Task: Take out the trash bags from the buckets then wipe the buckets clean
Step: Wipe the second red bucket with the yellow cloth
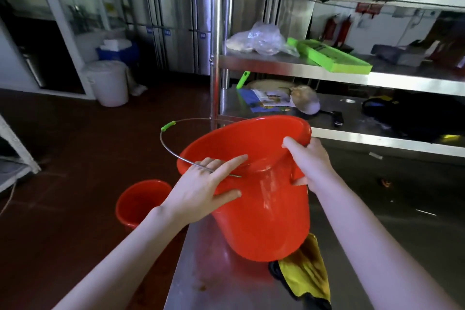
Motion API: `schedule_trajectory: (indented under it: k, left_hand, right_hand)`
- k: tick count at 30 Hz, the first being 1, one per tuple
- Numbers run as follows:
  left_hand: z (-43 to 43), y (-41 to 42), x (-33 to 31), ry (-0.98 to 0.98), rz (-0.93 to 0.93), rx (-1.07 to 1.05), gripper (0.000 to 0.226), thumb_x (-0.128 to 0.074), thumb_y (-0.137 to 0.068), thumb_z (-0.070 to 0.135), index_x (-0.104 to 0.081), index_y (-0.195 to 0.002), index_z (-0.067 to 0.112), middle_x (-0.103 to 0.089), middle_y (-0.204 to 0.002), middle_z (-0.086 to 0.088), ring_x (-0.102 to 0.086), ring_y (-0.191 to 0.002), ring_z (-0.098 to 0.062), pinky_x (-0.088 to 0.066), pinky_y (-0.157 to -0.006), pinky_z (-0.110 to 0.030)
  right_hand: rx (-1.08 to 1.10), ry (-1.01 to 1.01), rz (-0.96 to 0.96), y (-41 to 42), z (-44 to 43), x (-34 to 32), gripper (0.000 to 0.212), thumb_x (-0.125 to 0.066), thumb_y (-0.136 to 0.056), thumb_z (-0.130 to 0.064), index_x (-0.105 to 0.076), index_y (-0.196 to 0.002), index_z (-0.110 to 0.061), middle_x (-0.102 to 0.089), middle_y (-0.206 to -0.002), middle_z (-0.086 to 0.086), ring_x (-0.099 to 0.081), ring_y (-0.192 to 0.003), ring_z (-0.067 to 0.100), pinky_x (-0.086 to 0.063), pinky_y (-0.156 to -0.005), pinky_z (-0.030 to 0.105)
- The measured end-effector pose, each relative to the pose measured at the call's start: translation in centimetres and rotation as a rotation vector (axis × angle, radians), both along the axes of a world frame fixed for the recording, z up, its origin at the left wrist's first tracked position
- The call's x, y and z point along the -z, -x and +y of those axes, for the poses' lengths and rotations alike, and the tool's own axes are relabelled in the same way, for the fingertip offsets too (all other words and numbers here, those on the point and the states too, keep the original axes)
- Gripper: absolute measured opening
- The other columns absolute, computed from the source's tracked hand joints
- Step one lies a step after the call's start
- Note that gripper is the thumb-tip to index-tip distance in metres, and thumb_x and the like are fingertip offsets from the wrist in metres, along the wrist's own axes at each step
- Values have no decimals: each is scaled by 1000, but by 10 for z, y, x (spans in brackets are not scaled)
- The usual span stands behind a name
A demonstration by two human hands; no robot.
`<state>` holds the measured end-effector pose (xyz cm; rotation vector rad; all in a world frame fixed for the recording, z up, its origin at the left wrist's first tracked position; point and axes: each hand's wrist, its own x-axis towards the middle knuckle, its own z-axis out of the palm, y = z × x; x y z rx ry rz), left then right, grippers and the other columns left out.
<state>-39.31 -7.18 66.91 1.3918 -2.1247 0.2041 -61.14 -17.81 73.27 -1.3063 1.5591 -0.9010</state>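
Red bucket (264,211), tilted, no bag visible, near the table's (201,274) left edge: left hand (198,189) presses its wall with straight fingers, right hand (312,161) grasps its rim; wiping step apparently in hand, next needing the yellow cloth (307,272) at its base.

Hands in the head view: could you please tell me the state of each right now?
Left hand: open, straight fingers pressing the side of the red bucket.
Right hand: gripping that bucket's rim.
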Motion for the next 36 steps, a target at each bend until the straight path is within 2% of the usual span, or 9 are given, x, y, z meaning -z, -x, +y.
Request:
schedule_trajectory:
  k: [3, 7, 12, 15, 18, 22, 26, 30, 36]
  left_hand:
    - [17, -3, 0, -178, 403, -163, 71, -45, -90, 66, -20, -152, 43, -59, -131, 2, -47, -130, -9, -38, -106, -26]
    - [28, -31, 6, -390, 882, -583, 76, -35, -84, 79, -13, -150, 49, -59, -133, -7, -50, -130, -24, -36, -93, -31]
    - [31, -35, 26, -620, 953, -874, 85, -63, -88, 50, -10, -154, 36, -59, -106, -2, -55, -74, -10, -46, -69, -27]
    - [43, -39, 43, -661, 1083, -924, 92, -71, -85, 38, -12, -155, 32, -46, -138, -14, -63, -97, -24, -56, -80, -39]
    - [64, -50, 54, -602, 1106, -968, 82, -74, -84, 28, -27, -152, 24, -47, -141, -13, -58, -116, -30, -54, -92, -44]
    - [100, -68, 64, -460, 1238, -1023, 73, -71, -81, 8, -37, -144, 25, -58, -119, -3, -66, -90, -25, -60, -65, -39]
    - [130, -103, 68, -324, 1303, -1026, 78, -67, -78, -1, -39, -142, 33, -61, -107, -1, -69, -85, -26, -61, -60, -43]
    - [157, -146, 73, -230, 1323, -1013, 76, -67, -77, -3, -46, -134, 43, -65, -103, -2, -70, -79, -23, -56, -50, -33]
    - [196, -235, 108, -195, 1331, -1023, 82, -67, -77, -4, -42, -139, 42, -67, -103, -1, -70, -84, -25, -61, -67, -45]
  right_hand:
    - [48, 24, -62, 6, -8, -2, 57, -66, -62, -36, -56, -112, -12, -63, -107, 13, -65, -88, 33, -58, -72, 57]
    - [14, -21, -100, 16, -8, 4, 40, -65, -63, -21, -59, -101, -11, -66, -92, 13, -66, -81, 32, -58, -71, 52]
    - [-70, 96, -138, 10, 9, 25, 28, -70, -67, -13, -55, -89, -21, -66, -85, 5, -66, -77, 25, -53, -65, 35]
    - [-130, 90, -165, 8, 15, 36, 31, -72, -70, -15, -53, -93, -25, -65, -91, 4, -65, -81, 25, -55, -74, 43]
    - [-221, 49, -204, 5, 18, 46, 36, -71, -73, -12, -57, -105, -21, -67, -90, 6, -67, -82, 25, -56, -78, 47]
    - [-369, 30, -249, -17, 31, 51, 37, -69, -69, -6, -60, -102, -19, -67, -88, 10, -67, -76, 26, -57, -75, 45]
    - [-449, 24, -262, -54, 44, 58, 33, -70, -68, -9, -59, -97, -22, -67, -87, 9, -66, -73, 23, -56, -73, 44]
    - [-524, 53, -227, -102, 53, 66, 33, -71, -66, -22, -58, -95, -32, -68, -81, -3, -67, -66, 11, -54, -62, 31]
    - [-591, 77, -47, -199, 73, 96, 37, -69, -70, -34, -63, -107, -37, -69, -93, -7, -69, -87, 15, -59, -78, 40]
